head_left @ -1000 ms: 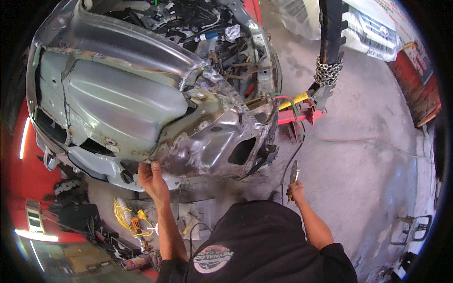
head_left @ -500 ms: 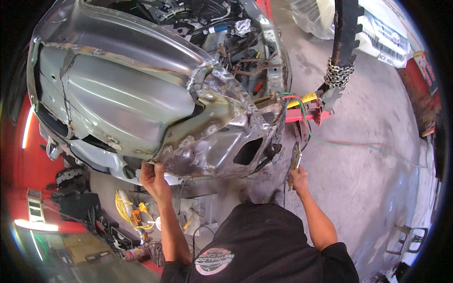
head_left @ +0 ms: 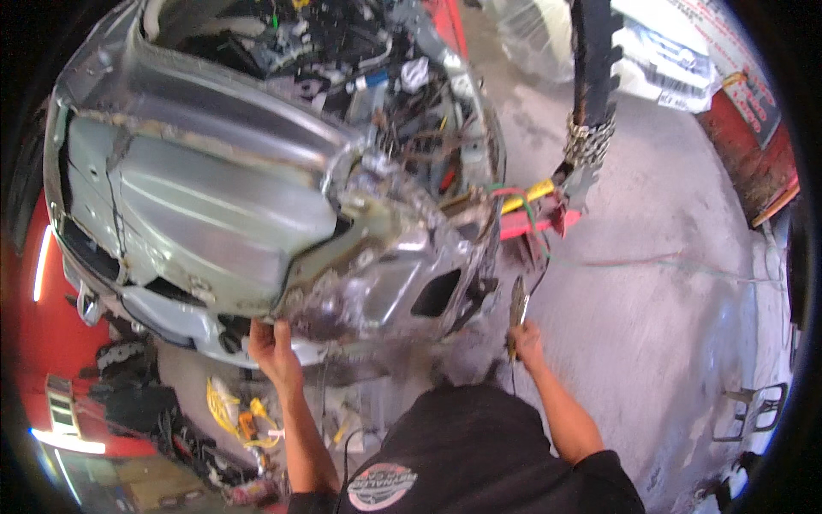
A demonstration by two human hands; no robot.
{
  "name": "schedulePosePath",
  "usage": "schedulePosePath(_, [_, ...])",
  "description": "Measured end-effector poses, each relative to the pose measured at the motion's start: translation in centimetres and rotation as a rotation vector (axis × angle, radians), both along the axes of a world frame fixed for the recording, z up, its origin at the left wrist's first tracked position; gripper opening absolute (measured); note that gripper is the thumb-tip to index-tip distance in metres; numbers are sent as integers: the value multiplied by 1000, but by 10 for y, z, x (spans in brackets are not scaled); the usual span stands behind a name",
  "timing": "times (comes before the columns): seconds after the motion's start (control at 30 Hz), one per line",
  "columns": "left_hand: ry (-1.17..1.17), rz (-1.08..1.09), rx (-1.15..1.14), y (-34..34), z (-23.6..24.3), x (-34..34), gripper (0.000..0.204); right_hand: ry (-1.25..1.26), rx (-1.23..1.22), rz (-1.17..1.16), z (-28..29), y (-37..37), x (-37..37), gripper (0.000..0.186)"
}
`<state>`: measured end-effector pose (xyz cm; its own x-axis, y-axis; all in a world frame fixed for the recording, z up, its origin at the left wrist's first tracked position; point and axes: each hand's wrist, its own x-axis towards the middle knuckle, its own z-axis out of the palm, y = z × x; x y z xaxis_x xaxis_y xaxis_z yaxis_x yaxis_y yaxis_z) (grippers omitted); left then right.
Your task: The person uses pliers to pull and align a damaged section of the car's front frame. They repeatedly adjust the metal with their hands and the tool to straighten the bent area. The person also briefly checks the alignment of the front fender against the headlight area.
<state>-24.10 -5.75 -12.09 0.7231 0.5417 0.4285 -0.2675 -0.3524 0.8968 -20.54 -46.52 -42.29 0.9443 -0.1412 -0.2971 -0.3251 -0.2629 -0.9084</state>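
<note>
The stripped silver-grey car body point(head_left: 223, 214) fills the upper left, with weld-marked bare metal and dark openings. My left hand point(head_left: 272, 347) grips the lower edge of a metal panel point(head_left: 317, 274) near its seam, fingers bent and partly hidden. At the body's lower right, away from the metal, my right hand point(head_left: 526, 341) is closed round a long metal tool, apparently locking pliers point(head_left: 520, 300), held upright.
A dark post wrapped in chain point(head_left: 587, 141) stands beside red and yellow frame equipment point(head_left: 528, 221), with red and green hoses. A plastic-covered white vehicle point(head_left: 659, 60) is at upper right. Bags, a yellow cord point(head_left: 223, 403) and tools lie on the floor at lower left.
My right hand with the tool rose, then dropped slightly. My left hand still holds the panel edge. The view has shifted a little, and the picture is now blurred.
</note>
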Motion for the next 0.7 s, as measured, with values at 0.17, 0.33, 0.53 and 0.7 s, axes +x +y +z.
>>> schedulePosePath(0.17, [-3,-56,9,4,0,0,33,43,48,-55,-42,-4,-16,20])
schedulePosePath(0.33, [-24,-123,12,14,-5,2,31,96,187,-89,-11,-3,-28,19])
schedulePosePath(0.53, [-51,-161,-10,10,-5,6,25,101,51,-133,44,11,-31,26])
schedulePosePath(0.7, [-45,-125,19,4,0,4,21,-102,-137,-120,33,32,-2,46])
